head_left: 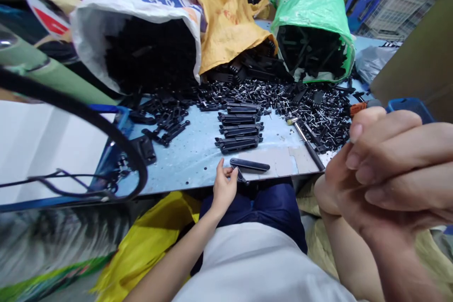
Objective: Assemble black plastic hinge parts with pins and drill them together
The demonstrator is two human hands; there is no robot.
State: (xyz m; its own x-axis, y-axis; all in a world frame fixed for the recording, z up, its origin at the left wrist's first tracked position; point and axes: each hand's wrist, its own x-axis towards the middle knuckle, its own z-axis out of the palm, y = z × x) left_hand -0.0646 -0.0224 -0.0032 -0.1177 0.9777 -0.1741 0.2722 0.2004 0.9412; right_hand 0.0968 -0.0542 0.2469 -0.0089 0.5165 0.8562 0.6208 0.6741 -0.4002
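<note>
At the table's front edge, my left hand (225, 183) has its thumb and fingers at a thin black plastic part (241, 177), which it seems to pinch at one end. Beside it lies a long black bar with rounded ends (250, 165). My right hand (392, 170) is raised close to the camera at the right, fingers curled in and nothing visible in them. Several stacked black plastic assemblies (240, 128) lie in a row beyond my left hand. A hammer (307, 144) rests to their right, its handle toward me.
Loose pins and black parts (318, 113) are heaped across the table's back. A white sack (88, 28), an orange bag (226, 19) and a green bag (311, 0) lie behind them. A black cable (116, 137) curves at left. A blue tray (410, 104) stands right.
</note>
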